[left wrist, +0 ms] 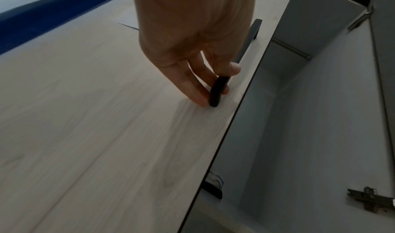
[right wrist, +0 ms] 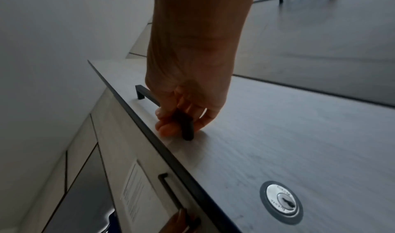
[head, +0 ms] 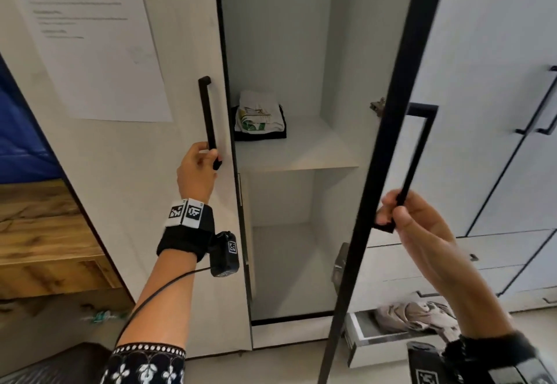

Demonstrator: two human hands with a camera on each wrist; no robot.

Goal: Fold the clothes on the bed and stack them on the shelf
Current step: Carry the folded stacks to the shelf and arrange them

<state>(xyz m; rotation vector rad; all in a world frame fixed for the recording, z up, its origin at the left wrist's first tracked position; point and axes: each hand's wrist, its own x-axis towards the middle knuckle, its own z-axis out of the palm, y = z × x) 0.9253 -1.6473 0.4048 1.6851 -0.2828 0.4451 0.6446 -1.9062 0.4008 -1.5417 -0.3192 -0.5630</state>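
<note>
Both hands clamped on black bar door handles.
Left hand (head: 197, 172) gripped left handle (head: 207, 112); right hand (head: 417, 221) gripped right handle (head: 417, 154); folded clothes (head: 259, 118) lay on white shelf (head: 316, 148).

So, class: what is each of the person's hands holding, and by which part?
The left hand grips the left door handle at its lower end; the right hand grips the right door handle at its lower end.
</note>
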